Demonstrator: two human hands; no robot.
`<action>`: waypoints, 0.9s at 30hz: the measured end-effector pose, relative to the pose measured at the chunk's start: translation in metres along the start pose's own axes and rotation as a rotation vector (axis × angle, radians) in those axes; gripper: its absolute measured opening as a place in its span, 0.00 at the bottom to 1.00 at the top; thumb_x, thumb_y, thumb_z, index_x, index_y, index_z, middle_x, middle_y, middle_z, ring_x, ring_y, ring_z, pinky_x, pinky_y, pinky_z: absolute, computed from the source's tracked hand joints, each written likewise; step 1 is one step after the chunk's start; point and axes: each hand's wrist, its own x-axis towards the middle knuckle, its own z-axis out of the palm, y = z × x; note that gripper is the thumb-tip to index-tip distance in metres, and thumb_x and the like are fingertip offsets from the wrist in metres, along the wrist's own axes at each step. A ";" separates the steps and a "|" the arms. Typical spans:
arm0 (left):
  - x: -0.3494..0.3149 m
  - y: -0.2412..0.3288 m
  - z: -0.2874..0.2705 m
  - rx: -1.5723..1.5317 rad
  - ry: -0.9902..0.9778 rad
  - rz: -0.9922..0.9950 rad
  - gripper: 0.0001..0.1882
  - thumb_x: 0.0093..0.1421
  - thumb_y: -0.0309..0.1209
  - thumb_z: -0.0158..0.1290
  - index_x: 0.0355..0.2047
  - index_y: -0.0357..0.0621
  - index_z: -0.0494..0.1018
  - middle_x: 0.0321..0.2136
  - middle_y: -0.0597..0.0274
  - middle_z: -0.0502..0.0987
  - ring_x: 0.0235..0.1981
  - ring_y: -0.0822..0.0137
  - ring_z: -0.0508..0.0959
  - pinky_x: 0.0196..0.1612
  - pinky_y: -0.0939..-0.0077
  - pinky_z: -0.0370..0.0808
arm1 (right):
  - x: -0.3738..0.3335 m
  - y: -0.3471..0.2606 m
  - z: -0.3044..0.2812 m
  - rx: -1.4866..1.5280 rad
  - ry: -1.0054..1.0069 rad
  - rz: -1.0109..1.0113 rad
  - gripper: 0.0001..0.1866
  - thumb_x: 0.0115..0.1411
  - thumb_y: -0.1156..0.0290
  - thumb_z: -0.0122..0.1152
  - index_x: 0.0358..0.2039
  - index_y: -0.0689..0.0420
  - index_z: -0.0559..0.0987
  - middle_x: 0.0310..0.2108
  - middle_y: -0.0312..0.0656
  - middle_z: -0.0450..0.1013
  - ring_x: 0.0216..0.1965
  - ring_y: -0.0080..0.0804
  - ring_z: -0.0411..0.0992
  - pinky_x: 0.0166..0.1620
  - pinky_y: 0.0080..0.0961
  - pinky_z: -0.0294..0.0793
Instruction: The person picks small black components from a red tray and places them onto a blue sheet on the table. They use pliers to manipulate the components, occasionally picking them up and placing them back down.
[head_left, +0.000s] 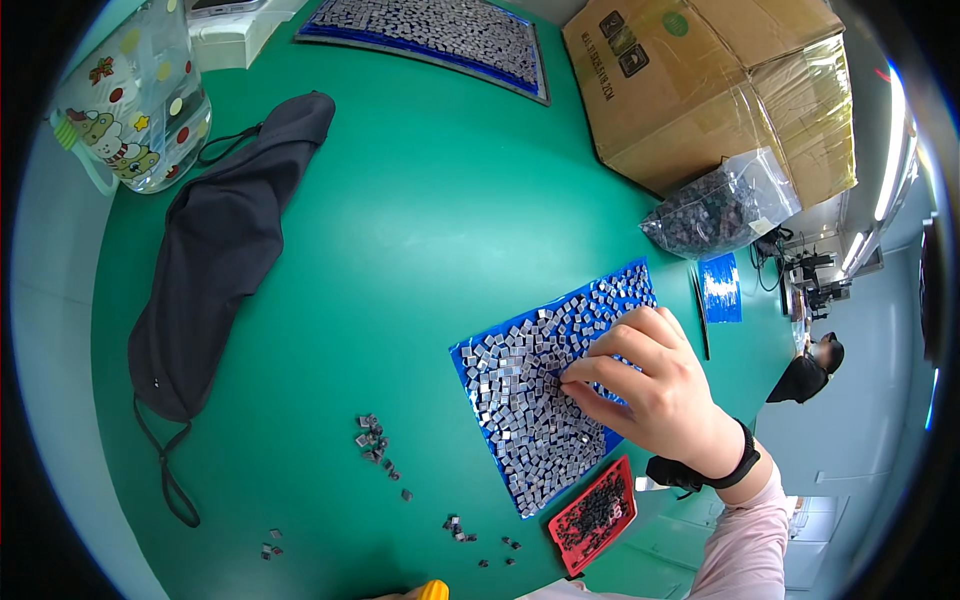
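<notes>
On a green tabletop (400, 250), small grey square pieces (520, 400) lie spread over a blue sheet (612, 438), right of the middle. The right hand (650, 385) is over them with fingertips brought together; whether a piece is between, one cannot tell. Only a little of the left hand (405, 594) seems to show at the near edge, its state unclear. The pieces look light, stiff, perhaps slippery, best pinched by opposite edges. A near red tray (628, 505) and a far-right clear bag (705, 215) contain dark pieces.

Right grip (655, 385) palm-down, fingertips (572, 378) pinched together, forearm (745, 545) angled from lower right.
</notes>
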 end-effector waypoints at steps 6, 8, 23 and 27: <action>0.002 -0.002 0.001 -0.014 0.032 0.035 0.05 0.54 0.25 0.53 0.31 0.39 0.76 0.27 0.59 0.76 0.24 0.62 0.76 0.27 0.71 0.74 | 0.000 -0.001 0.001 -0.030 0.003 -0.006 0.10 0.43 0.74 0.69 0.27 0.54 0.77 0.27 0.34 0.67 0.31 0.32 0.65 0.32 0.28 0.64; 0.000 -0.002 0.002 0.010 0.052 0.048 0.05 0.54 0.25 0.53 0.31 0.38 0.75 0.27 0.59 0.76 0.24 0.62 0.77 0.27 0.72 0.74 | 0.000 0.000 0.001 -0.018 0.009 -0.009 0.10 0.43 0.74 0.69 0.26 0.54 0.77 0.26 0.34 0.67 0.30 0.32 0.65 0.32 0.28 0.64; 0.001 -0.002 0.001 -0.023 0.023 0.047 0.05 0.54 0.25 0.53 0.31 0.38 0.75 0.26 0.58 0.76 0.24 0.62 0.77 0.27 0.72 0.74 | -0.005 0.002 -0.010 -0.060 0.030 0.031 0.10 0.41 0.75 0.69 0.26 0.52 0.77 0.26 0.33 0.67 0.31 0.31 0.67 0.33 0.28 0.64; -0.002 -0.001 0.000 -0.020 0.009 0.024 0.06 0.53 0.26 0.54 0.32 0.39 0.75 0.27 0.59 0.76 0.25 0.62 0.77 0.28 0.71 0.74 | -0.024 0.000 -0.017 -0.098 -0.051 0.075 0.10 0.41 0.75 0.69 0.26 0.52 0.77 0.25 0.33 0.67 0.31 0.31 0.66 0.32 0.27 0.64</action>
